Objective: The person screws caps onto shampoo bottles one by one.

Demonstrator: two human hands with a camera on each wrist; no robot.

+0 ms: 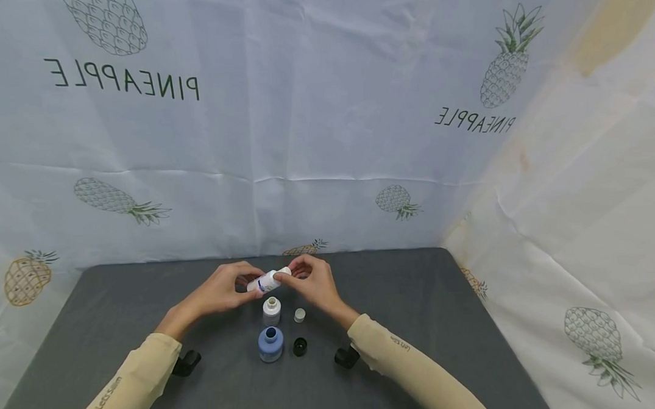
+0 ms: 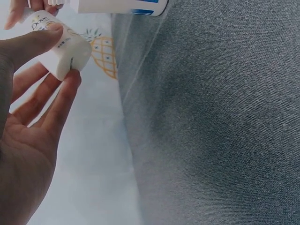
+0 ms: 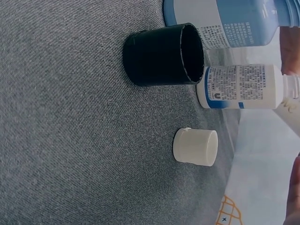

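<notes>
My left hand [image 1: 221, 288] holds a small white bottle [image 1: 266, 283] by its lower part, tilted above the table. In the left wrist view, the thumb lies across the printed side of this bottle [image 2: 75, 47] and fingertips support its base. My right hand [image 1: 317, 284] pinches the bottle's white cap [image 1: 285, 271] at the upper right end. Just below the hands stands an uncapped white bottle [image 1: 272, 312], with an uncapped blue bottle [image 1: 270, 344] nearer to me. A loose white cap [image 3: 194, 147] and a black cap [image 3: 159, 56] rest to the right of them.
The dark grey cloth-covered table [image 1: 409, 311] meets a pale pineapple-print curtain [image 1: 328, 216] at its back edge. Black straps or mounts show at both wrists, the left one [image 1: 187, 363] and the right one [image 1: 346, 357] low over the table.
</notes>
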